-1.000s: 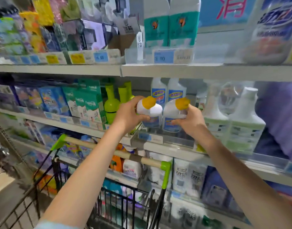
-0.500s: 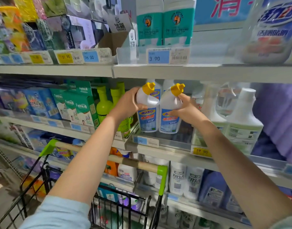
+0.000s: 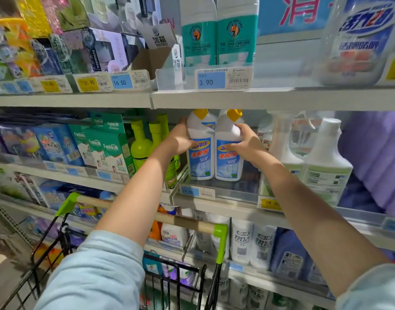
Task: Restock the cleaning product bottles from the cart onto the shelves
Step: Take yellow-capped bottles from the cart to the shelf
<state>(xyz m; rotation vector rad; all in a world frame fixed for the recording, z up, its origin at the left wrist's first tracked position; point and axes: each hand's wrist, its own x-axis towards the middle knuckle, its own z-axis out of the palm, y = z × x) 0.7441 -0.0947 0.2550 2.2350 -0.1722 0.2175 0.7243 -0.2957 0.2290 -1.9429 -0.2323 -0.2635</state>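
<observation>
The left hand [image 3: 181,142] gripped the left-hand white plastic bottle with a yellow cap and blue label [image 3: 201,157], its fingers wrapped round the bottle's outer side and its thumb lying on the front. The right hand [image 3: 247,145] gripped the matching right-hand white plastic bottle [image 3: 228,166] the same way, thumb across the top of the label. Both bottles stood upright and touching side by side, long axes vertical, caps up just under the shelf above and labels facing the person. Their bases sat low on the grey middle shelf [image 3: 225,208], behind its clear front lip.

Just left of the left hand stood lime-green bottles [image 3: 140,146]. To the right of the right hand stood white spray bottles [image 3: 326,162]. Below both forearms ran the wooden handle with green ends of a black wire cart [image 3: 147,212].
</observation>
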